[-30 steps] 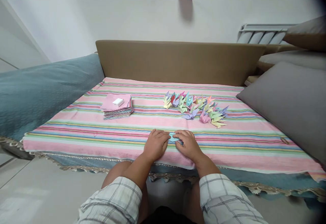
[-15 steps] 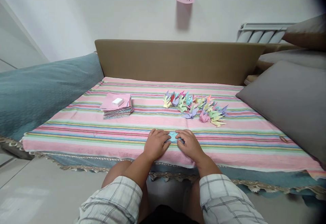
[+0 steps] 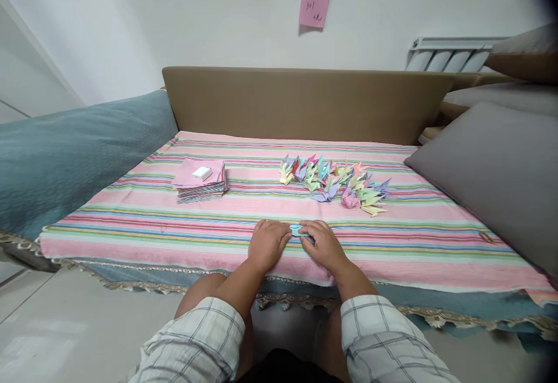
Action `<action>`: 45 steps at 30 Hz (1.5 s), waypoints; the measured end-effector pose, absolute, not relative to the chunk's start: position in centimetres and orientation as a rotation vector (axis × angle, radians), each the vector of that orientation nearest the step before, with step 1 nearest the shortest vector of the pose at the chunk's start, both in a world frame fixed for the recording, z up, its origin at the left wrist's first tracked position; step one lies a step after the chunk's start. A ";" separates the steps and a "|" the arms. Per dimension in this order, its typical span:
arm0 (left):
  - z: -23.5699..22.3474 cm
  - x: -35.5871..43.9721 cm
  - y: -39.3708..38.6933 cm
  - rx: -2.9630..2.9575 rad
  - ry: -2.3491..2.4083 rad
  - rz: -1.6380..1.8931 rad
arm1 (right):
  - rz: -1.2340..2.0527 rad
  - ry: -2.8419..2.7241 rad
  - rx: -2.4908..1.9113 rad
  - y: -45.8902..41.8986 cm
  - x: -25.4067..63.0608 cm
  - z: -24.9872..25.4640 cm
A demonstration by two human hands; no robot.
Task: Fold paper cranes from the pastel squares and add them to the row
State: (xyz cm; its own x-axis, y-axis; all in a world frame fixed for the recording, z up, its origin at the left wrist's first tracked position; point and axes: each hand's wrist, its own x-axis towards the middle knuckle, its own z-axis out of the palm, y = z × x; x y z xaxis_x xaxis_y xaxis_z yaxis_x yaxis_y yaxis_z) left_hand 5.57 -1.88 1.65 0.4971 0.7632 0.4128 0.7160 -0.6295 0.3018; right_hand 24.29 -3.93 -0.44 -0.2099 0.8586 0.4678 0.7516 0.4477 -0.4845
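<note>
White wall [image 3: 370, 17] behind, pink note [image 3: 314, 5] stuck to it. On striped cloth [image 3: 139, 210], near middle of front edge: small blue paper [image 3: 295, 230], gripped at one end by left hand [image 3: 268, 244], at other by right hand [image 3: 321, 243]; folds hard to make out. Paper cranes [image 3: 333, 189] nearer back edge; paper stack [image 3: 203, 190] toward left edge, white block [image 3: 202, 173] on top.

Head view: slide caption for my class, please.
Left hand and right hand on blue paper, folded paper cranes beyond.
</note>
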 end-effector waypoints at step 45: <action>1.6 6.5 -1.5 2.500 1.516 0.808 | 0.239 -1.747 -1.560 -3.8 22.6 -0.5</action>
